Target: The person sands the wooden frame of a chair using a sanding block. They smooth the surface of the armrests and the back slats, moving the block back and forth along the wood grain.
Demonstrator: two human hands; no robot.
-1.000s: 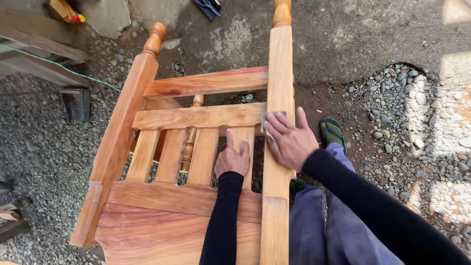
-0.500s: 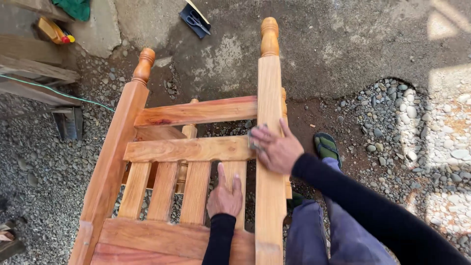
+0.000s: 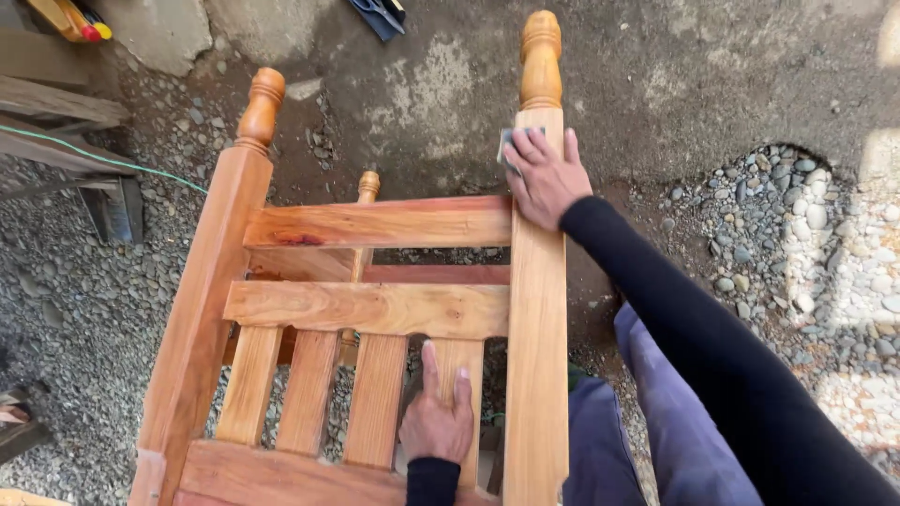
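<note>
A reddish wooden chair frame stands in front of me, with two turned knobs on its posts and several upright slats. My right hand lies flat near the top of the right post, pressing a small grey piece of sandpaper against the wood just below the knob. My left hand rests on the rightmost slat low in the frame, fingers pointing up, holding nothing. Both arms wear black sleeves.
The ground is concrete and grey gravel. Wooden planks and a green cord lie at the left. A blue tool and a yellow and red object lie at the top. My blue trouser leg is beside the right post.
My right hand has slid up the right post from the middle rail to just below the knob. The left hand stays on the slats. The view has moved closer.
</note>
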